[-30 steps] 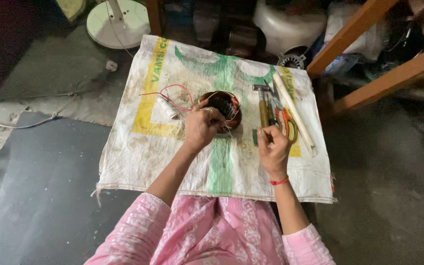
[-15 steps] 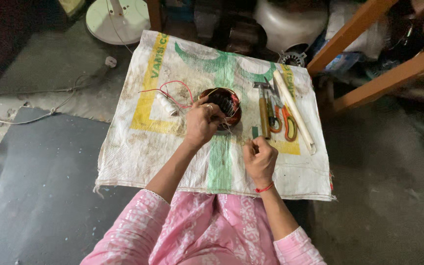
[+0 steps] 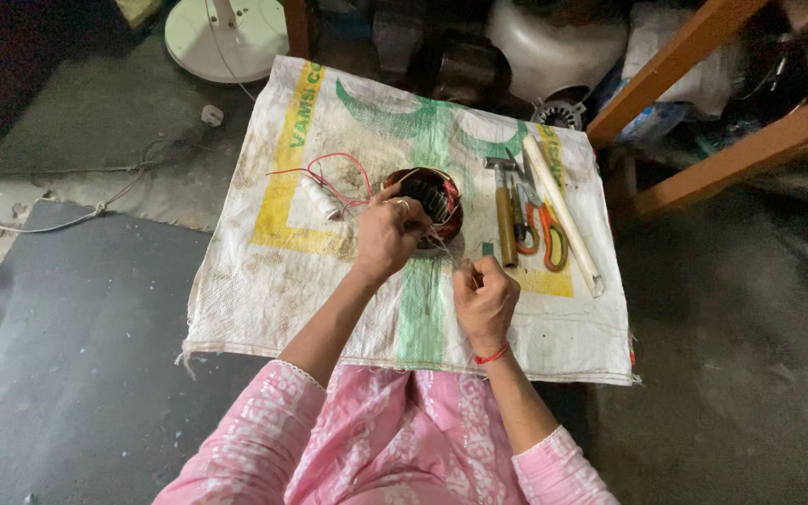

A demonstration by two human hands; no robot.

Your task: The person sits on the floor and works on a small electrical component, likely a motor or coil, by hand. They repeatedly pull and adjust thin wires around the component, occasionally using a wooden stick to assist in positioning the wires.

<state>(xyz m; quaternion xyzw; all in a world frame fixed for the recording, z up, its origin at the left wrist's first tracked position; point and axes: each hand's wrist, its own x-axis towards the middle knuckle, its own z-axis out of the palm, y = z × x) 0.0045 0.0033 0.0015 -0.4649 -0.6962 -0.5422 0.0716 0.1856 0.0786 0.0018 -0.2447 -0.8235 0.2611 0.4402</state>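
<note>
Below, the left hand (image 3: 387,234) clasps the motor winding (image 3: 430,201); the right hand's (image 3: 484,297) grip pinches a thin wire (image 3: 449,251) nearby.

Bare sack (image 3: 264,290) left of the motor coil (image 3: 427,201); hammer (image 3: 503,217), scissors (image 3: 544,229), white tube (image 3: 563,224) crowding its right.
</note>
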